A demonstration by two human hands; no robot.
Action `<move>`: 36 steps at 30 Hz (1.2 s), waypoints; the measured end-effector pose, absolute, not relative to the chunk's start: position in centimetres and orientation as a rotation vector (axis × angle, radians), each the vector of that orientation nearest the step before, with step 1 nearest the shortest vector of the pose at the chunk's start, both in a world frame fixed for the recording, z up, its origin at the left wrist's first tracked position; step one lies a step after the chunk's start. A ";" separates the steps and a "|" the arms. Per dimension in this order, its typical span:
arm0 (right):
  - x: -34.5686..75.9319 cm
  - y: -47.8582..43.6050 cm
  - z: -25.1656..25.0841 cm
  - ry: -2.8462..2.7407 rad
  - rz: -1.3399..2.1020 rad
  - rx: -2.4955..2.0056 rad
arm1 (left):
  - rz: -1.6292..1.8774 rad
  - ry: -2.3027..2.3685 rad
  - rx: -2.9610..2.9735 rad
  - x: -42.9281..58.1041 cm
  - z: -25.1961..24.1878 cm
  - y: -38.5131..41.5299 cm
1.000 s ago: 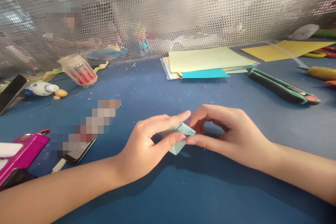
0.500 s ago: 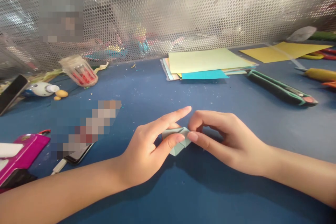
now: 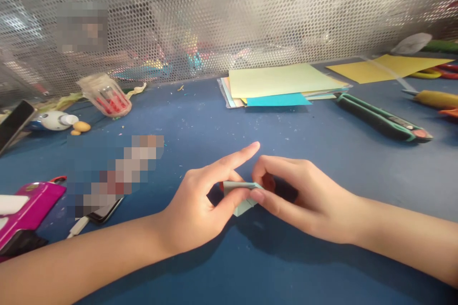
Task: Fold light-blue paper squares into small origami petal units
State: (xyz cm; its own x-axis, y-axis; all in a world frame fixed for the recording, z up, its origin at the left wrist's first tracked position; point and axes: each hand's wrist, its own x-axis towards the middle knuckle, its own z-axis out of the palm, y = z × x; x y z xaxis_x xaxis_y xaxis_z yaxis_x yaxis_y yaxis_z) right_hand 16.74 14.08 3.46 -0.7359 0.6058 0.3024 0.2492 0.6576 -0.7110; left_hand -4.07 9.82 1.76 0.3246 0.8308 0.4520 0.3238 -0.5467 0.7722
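A small piece of pale blue-green folded paper (image 3: 243, 208) is held just above the blue table in front of me. My left hand (image 3: 205, 202) pinches its left part between thumb and fingers, with the index finger stretched out above it. At the paper's right edge, my right hand (image 3: 306, 200) grips it between thumb tip and curled index finger. The thumbs nearly meet on the near side. Both hands cover much of the paper, so its full shape is hidden.
Behind my hands lies a stack of coloured paper (image 3: 275, 82). To its right are a green-black utility knife (image 3: 384, 116), a yellow sheet (image 3: 386, 67) and a yellow-handled tool (image 3: 434, 99). A jar with red bits (image 3: 109, 97), a phone (image 3: 105, 210) and a magenta case (image 3: 39, 205) are leftward.
The folded paper has tilted, so its top edge now faces me more. My right thumb and index finger have moved slightly left and down onto its edge.
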 end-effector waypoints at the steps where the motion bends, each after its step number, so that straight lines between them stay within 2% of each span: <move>1: 16.8 14.1 3.4 -2.366 0.886 -0.637 | 1.162 1.026 2.018 -4.1 1.9 9.8; 6: 16.7 14.2 3.4 -2.361 0.772 -0.628 | 1.100 1.170 1.850 -4.0 2.3 9.9; 17: 16.6 14.2 3.4 -2.335 0.699 -0.589 | 1.187 1.036 1.846 -4.0 2.0 9.6; 25: 18.4 14.5 3.5 -2.259 0.331 -0.286 | 1.370 0.949 1.930 -4.4 1.8 9.8; 28: 19.1 14.6 3.4 -2.297 0.299 -0.180 | 1.279 0.954 1.908 -4.4 1.9 9.9; 32: 18.8 15.9 3.4 -2.396 0.208 -0.252 | 1.081 1.126 1.947 -4.1 2.3 10.1; 36: 18.2 17.1 3.2 -2.297 0.500 -0.449 | 0.917 1.195 1.929 -4.0 2.8 10.4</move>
